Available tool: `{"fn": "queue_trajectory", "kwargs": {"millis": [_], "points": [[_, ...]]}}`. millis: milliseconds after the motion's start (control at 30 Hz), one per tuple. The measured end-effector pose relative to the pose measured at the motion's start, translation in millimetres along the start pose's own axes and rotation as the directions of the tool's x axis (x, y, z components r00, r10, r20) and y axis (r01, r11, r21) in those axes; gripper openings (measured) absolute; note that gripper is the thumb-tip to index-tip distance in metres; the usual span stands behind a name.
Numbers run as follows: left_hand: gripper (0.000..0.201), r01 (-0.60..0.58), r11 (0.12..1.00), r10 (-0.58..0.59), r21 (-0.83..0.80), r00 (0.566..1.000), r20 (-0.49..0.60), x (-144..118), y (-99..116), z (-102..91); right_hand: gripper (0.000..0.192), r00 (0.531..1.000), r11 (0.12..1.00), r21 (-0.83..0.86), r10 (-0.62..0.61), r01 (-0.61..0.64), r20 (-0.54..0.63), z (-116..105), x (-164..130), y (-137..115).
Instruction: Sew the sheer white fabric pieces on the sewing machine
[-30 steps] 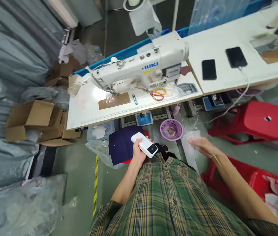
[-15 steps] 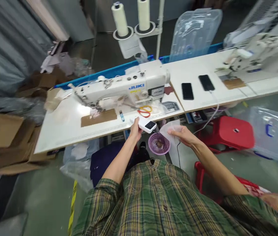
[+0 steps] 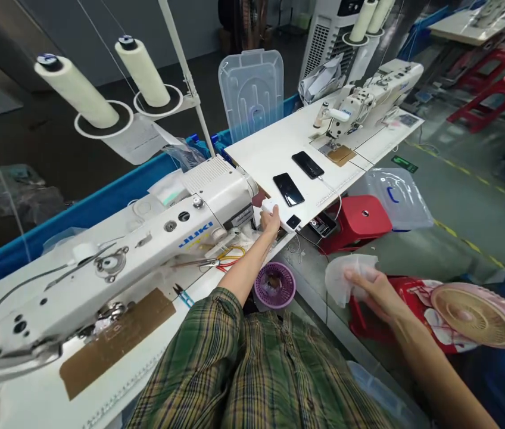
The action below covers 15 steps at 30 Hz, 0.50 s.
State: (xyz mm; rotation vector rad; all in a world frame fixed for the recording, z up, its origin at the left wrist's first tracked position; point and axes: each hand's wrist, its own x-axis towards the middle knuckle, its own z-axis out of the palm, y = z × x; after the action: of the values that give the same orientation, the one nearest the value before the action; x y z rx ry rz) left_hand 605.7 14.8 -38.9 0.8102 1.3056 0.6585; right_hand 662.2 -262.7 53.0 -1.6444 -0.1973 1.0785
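Observation:
My left hand (image 3: 270, 220) grips a white power bank (image 3: 293, 222) with a small black display. A cable runs from its end. The hand is at the front edge of the white table, near the right end of the nearer sewing machine (image 3: 194, 229). Just beyond the power bank lie a black phone (image 3: 288, 189) and a second phone (image 3: 307, 164) with a white cable plugged in. Out to the right, over the floor, my right hand (image 3: 371, 289) pinches a thin, translucent white sheet (image 3: 346, 277) between thumb and fingers.
Scissors (image 3: 217, 260) and blue thread snips (image 3: 183, 295) lie by the nearer machine. A purple basket (image 3: 274, 285) stands below the table edge. To the right are a red stool (image 3: 364, 220), a pink fan (image 3: 476, 313) and another sewing machine (image 3: 368, 101).
My view has swung to the right. My left hand has carried the power bank rightward to the table edge near the phones. My right hand has moved away from it with the translucent sheet.

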Motion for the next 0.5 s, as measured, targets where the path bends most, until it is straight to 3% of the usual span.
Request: {"fn": "queue_trajectory", "kwargs": {"millis": [233, 500], "points": [[0.028, 0.03, 0.999, -0.03, 0.023, 0.999, 0.013, 32, 10, -11.7, 0.031, 0.995, 0.993, 0.09, 0.088, -0.083, -0.054, 36, -14, 3], [0.037, -0.034, 0.999, 0.033, -0.037, 0.999, -0.03, 25, 11, -4.2, 0.034, 0.995, 0.993, 0.062, 0.095, -0.096, 0.009, 48, 0, -4]]}}
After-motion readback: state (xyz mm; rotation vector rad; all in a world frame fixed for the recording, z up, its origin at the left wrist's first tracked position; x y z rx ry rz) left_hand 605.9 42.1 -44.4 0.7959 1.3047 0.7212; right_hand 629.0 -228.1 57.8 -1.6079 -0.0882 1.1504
